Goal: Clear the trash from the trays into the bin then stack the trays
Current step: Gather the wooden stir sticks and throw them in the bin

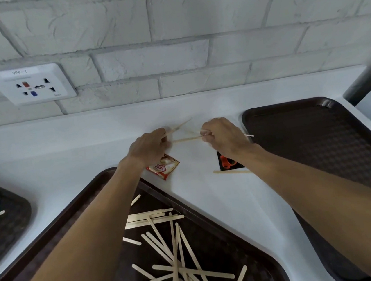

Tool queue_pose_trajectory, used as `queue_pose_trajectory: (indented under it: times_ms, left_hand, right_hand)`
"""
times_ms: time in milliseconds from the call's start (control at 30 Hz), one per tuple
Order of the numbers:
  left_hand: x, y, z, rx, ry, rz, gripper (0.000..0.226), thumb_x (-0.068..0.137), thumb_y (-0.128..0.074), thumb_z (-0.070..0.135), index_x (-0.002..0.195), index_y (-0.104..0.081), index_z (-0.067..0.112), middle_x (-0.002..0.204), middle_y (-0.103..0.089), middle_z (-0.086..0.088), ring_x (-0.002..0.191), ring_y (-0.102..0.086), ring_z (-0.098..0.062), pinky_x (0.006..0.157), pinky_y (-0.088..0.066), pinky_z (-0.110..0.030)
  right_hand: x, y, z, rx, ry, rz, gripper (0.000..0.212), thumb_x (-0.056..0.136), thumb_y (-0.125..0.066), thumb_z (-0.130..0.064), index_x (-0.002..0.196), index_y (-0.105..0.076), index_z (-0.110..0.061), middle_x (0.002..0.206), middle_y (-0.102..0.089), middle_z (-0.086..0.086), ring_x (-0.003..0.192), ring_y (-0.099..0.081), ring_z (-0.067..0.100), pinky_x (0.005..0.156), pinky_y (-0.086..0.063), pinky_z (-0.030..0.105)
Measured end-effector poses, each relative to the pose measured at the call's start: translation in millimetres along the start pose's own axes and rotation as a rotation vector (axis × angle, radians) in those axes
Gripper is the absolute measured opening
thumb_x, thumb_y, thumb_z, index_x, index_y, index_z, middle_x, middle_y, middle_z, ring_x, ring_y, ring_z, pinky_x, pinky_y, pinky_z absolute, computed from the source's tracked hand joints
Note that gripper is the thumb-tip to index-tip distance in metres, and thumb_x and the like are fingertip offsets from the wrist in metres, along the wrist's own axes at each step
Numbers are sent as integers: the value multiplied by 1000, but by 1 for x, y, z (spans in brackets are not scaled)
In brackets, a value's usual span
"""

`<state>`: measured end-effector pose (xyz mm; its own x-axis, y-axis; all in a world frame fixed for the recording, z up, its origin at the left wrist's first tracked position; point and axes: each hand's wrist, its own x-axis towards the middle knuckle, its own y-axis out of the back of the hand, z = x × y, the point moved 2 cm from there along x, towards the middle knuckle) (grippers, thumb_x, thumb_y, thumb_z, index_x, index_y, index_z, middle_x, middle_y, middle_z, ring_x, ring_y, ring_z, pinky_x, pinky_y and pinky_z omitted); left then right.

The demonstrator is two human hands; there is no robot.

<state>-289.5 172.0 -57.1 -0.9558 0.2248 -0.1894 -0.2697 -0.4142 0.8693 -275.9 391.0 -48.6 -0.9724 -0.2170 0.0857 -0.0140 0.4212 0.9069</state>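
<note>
The right wrist hides part of the black packet, and the picture's edge cuts off the left tray.

The white table carried three dark brown trays, well apart from one another. The left tray sat at the left edge, cut off by the view. The middle tray lay nearest, turned at an angle, with one corner pointing far. The right tray ran from far to near along the table's right side. On the bare top between the middle and right trays lay a red-and-white sachet, just beside the middle tray's far corner. To its right were a black packet, partly hidden, and a wooden stirrer at that packet's near edge.
</note>
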Motion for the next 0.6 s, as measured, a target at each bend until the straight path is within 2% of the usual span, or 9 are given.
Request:
queue_pose_trajectory:
  times_ms: [67,167,267,367,433,500,600]
  left_hand:
    - [4,-1,2,-12,26,26,11,97,-53,31,90,-52,22,86,-61,2,83,-58,-23,70,-40,-34]
    - [10,-3,7,-84,71,71,16,93,-60,32,82,-54,24,81,-61,3,83,-61,-23,69,-41,-33]
    - [9,0,8,-217,79,111,21,90,-65,36,76,-54,25,79,-61,3,81,-61,-21,65,-41,-31]
    - [-4,14,3,-250,74,128,36,92,-56,54,89,-56,18,85,-59,2,81,-57,-21,66,-39,-33]
    - [-13,22,0,-174,81,115,48,95,-43,61,98,-55,14,90,-60,-1,87,-56,-25,71,-39,-35]
    - [-24,23,7,-146,57,72,47,99,-37,57,98,-54,13,92,-59,-3,90,-55,-26,72,-37,-36]
    - [-42,17,33,-176,-39,24,43,103,-32,48,98,-56,13,90,-60,-5,80,-58,-24,65,-40,-35]
  right_hand:
    - [-3,1,-2,-13,-23,26,26,93,-58,-11,68,-58,-19,80,-58,-1,86,-49,16,64,-38,31]
    - [-3,-1,-8,-165,17,42,14,92,-56,-3,87,-63,-13,91,-59,-1,97,-49,18,67,-37,29]
    - [-3,3,-14,-321,71,-6,17,92,-53,0,105,-60,-10,104,-59,4,104,-47,22,70,-35,29]
    - [-11,26,-18,-395,61,17,23,90,-47,5,108,-53,-9,97,-59,10,100,-45,26,69,-33,34]
    - [-17,43,-21,-369,1,8,25,91,-44,5,111,-49,-9,91,-53,12,87,-39,25,67,-35,37]
    - [-30,58,-21,-300,-83,-40,22,93,-43,2,112,-46,-10,93,-48,12,81,-36,23,67,-37,37]
    - [-51,68,-10,-115,-227,-166,20,95,-42,0,113,-41,-10,94,-52,12,80,-48,25,59,-35,33]
